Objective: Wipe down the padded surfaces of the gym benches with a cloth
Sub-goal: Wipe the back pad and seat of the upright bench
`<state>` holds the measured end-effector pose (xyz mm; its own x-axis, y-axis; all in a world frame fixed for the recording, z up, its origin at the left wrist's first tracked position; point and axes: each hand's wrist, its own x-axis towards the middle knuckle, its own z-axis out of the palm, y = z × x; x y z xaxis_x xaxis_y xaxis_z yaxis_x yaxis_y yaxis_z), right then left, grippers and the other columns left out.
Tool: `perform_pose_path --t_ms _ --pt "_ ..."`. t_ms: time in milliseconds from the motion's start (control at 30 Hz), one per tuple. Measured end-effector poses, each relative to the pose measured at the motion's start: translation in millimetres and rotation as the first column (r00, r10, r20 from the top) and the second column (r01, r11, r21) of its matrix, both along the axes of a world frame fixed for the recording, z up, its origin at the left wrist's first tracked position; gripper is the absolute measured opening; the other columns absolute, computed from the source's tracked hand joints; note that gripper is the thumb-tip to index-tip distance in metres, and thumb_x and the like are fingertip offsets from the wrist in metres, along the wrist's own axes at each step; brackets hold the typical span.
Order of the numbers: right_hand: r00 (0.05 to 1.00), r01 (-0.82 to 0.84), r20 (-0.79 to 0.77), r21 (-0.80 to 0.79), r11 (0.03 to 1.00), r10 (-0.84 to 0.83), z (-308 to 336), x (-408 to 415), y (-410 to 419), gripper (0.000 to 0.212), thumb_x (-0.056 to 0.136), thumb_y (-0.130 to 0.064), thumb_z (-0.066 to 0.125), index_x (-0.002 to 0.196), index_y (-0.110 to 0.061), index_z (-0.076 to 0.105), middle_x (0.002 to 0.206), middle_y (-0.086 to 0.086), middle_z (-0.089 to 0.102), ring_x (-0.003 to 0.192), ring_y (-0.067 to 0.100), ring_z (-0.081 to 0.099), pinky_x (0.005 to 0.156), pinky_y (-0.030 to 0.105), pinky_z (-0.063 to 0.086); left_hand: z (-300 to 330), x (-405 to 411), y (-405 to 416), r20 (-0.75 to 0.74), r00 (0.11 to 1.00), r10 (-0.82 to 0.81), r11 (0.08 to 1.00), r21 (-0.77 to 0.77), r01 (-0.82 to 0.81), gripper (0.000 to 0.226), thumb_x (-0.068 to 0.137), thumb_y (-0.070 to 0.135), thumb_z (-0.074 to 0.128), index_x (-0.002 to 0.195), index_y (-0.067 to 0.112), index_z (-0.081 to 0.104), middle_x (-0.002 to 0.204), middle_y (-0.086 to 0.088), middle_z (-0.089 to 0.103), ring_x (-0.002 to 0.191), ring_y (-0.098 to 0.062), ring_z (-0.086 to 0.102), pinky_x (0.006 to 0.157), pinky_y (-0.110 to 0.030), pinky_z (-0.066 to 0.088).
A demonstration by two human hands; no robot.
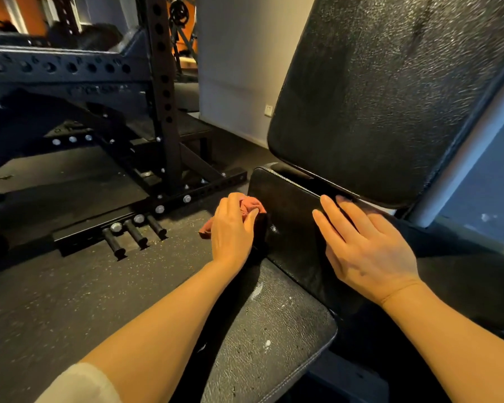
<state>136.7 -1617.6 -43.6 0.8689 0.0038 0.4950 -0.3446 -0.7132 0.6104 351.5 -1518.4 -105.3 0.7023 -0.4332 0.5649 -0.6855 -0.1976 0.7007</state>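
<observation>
A black padded gym bench fills the right half of the view. Its backrest pad [384,88] stands tilted up, and its seat pad [291,228] slopes toward me, speckled with white flecks near the front. My left hand [233,231] is shut on a crumpled reddish cloth [249,206], pressed against the left edge of the seat pad. My right hand [364,248] lies flat with fingers spread on the seat's right side, fingertips near the gap under the backrest.
A black power rack [163,91] with perforated uprights and a bolted base stands to the left. Three short black pegs [134,234] stick out of its base rail. Dark speckled rubber flooring [70,301] lies beside the bench. A pale wall [239,68] is behind.
</observation>
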Motion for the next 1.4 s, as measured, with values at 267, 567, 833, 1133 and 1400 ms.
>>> perform_pose_path --t_ms 267,567,833,1133,1400 --pt "1.000 -0.012 0.012 -0.025 1.000 0.012 0.1 0.1 0.6 0.047 0.096 -0.026 0.044 0.137 -0.005 0.051 0.145 0.019 0.045 0.128 0.037 0.048 0.095 0.043 0.035 5.8 -5.7 -13.0 -0.029 0.999 -0.036 0.999 -0.020 0.035 0.014 0.094 0.019 0.059 0.105 0.013 0.053 0.101 -0.007 0.058 0.093 -0.023 0.054 0.076 -0.030 0.040" --pt "1.000 -0.016 0.020 -0.033 0.999 0.016 -0.4 0.9 -0.1 0.046 0.097 -0.025 0.042 0.137 -0.004 0.051 0.145 0.020 0.046 0.127 0.037 0.049 0.097 0.043 0.034 5.1 -13.1 -7.8 0.013 1.000 -0.020 0.996 -0.081 0.021 0.016 0.092 0.018 0.061 0.106 0.014 0.055 0.101 0.000 0.057 0.093 -0.015 0.051 0.079 -0.025 0.040" --pt "1.000 -0.001 0.007 -0.020 1.000 0.001 -1.1 -0.1 0.4 0.048 0.096 -0.026 0.045 0.138 -0.004 0.049 0.146 0.019 0.044 0.129 0.037 0.047 0.096 0.043 0.034 14.3 9.2 -10.4 -0.338 0.923 0.181 0.981 0.131 -0.145 0.020 0.097 0.027 0.055 0.106 0.009 0.051 0.102 -0.011 0.063 0.100 -0.031 0.057 0.074 -0.031 0.034" --pt "1.000 -0.016 0.023 -0.028 0.999 0.016 -1.1 1.2 0.0 0.046 0.097 -0.025 0.043 0.137 -0.004 0.051 0.145 0.020 0.045 0.128 0.037 0.048 0.093 0.043 0.034 19.8 -1.8 -17.7 -0.167 0.985 0.049 0.999 0.022 -0.046 0.018 0.095 0.024 0.058 0.106 0.013 0.049 0.102 -0.008 0.062 0.094 -0.026 0.059 0.081 -0.041 0.048" --pt "1.000 0.005 0.021 -0.043 0.999 -0.004 -1.4 1.1 -0.9 0.046 0.098 -0.026 0.041 0.137 -0.005 0.050 0.146 0.019 0.044 0.129 0.037 0.047 0.095 0.043 0.034 12.3 -11.9 2.7 -0.101 0.995 0.025 0.995 -0.089 -0.034 0.015 0.093 0.025 0.061 0.105 0.018 0.053 0.101 -0.002 0.059 0.089 -0.014 0.053 0.075 -0.027 0.041"
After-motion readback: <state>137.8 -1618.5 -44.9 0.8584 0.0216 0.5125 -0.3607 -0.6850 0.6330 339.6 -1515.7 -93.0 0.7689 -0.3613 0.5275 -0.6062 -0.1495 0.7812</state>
